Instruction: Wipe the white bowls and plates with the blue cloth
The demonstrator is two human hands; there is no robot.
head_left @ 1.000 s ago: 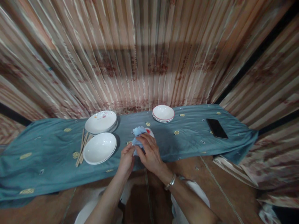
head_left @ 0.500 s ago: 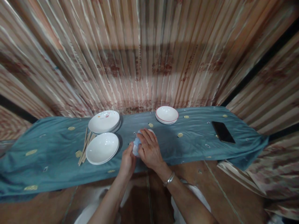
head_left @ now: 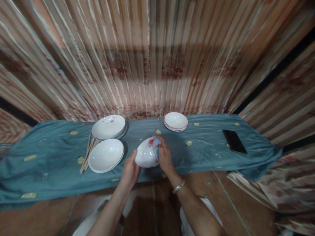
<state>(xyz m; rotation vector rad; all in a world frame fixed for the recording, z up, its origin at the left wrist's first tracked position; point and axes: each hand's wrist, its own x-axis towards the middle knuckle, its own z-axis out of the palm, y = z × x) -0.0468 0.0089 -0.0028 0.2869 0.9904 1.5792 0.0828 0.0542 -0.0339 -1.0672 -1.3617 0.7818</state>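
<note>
Between my hands, above the front half of the table, is a white bowl (head_left: 145, 156) with a red flower on its outside, tilted so that its outer wall faces me. The fingers of my left hand (head_left: 131, 167) grip its left edge. My right hand (head_left: 165, 156) presses a light blue cloth (head_left: 157, 148) against the bowl's right side, its fingers closed around cloth and rim. The inside of the bowl is hidden from me. To the left of my left hand sits a shallow white bowl (head_left: 105, 155), stacked on another.
Behind the shallow bowls stands a stack of flower-patterned plates (head_left: 108, 127), with wooden chopsticks (head_left: 87, 155) on their left. Red-rimmed bowls (head_left: 176, 121) are stacked at the back. A black phone (head_left: 234, 141) lies at the right on the teal tablecloth (head_left: 204, 154). Curtains (head_left: 157, 65) hang behind.
The bowl has been turned so its flowered outer wall now shows. My hands have moved apart, the right one with the cloth to the bowl's right side, the left slightly left.
</note>
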